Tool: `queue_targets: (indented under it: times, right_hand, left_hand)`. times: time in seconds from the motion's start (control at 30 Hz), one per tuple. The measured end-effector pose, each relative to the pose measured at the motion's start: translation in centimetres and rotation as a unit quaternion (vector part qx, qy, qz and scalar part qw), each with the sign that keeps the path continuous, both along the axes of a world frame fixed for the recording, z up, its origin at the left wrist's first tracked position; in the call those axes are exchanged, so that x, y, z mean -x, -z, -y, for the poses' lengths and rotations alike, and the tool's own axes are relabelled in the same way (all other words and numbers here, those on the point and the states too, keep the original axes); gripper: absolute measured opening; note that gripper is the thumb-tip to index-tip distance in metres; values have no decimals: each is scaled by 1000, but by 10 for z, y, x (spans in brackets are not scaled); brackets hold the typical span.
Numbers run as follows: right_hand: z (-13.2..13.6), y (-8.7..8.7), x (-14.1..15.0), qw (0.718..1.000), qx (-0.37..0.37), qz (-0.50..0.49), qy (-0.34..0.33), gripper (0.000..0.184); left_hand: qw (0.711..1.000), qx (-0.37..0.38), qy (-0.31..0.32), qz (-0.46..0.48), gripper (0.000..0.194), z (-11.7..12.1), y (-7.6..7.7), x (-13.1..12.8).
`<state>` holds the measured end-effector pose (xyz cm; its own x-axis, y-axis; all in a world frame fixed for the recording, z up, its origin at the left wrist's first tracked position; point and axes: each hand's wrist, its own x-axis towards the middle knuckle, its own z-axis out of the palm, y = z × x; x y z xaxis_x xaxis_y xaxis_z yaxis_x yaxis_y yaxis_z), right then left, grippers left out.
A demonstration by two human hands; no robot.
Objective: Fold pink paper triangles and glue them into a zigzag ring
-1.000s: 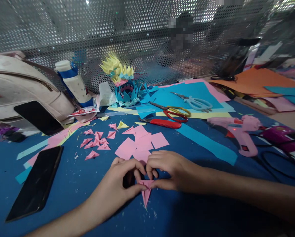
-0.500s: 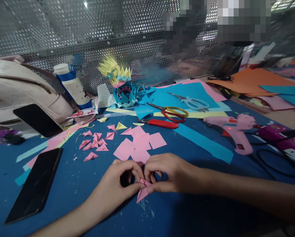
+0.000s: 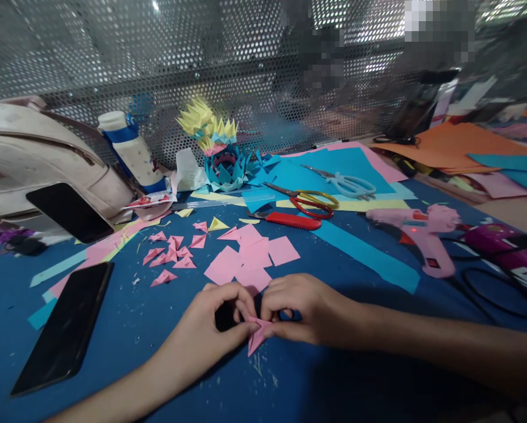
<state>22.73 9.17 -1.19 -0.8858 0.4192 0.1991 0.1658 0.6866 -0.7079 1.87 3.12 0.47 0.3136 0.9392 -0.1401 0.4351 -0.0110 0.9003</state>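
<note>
**Perforated panel (image 3: 126,59) behind a blue worktop (image 3: 179,382), pink paper at my fingertips**

My left hand (image 3: 214,320) is curled, thumb and fingers pinched nearly closed on the left side of a folded pink paper (image 3: 257,341). My right hand (image 3: 307,311) pinches its right side just as narrowly. The paper's point angles toward 7 o'clock. From there I see flat pink squares (image 3: 252,252) at 12, scissors (image 3: 314,202) at 1, a pink glue gun (image 3: 428,235) at 2, a flat phone (image 3: 64,329) at 9, and small folded pieces (image 3: 171,252) between 10 and 11.
</note>
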Motion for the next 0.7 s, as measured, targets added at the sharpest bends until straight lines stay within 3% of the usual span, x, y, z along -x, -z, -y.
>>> queue_targets:
  times: [0.23, 0.47, 0.57, 0.7]
  right_hand:
    - [6, -8, 4, 998, 51, -20, 43, 25]
    - [4, -8, 3, 989, 107, -52, 85, 31]
    - [4, -7, 3, 991, 113, -29, 64, 29]
    - [7, -6, 3, 992, 122, -14, 11, 27]
  left_hand:
    - [998, 12, -9, 63, 7, 1, -2, -2]
    - [997, 34, 34, 63, 28, 1, -5, 2]
    - [997, 43, 29, 61, 27, 0, -6, 1]
    - [988, 110, 20, 110, 28, 2, -3, -1]
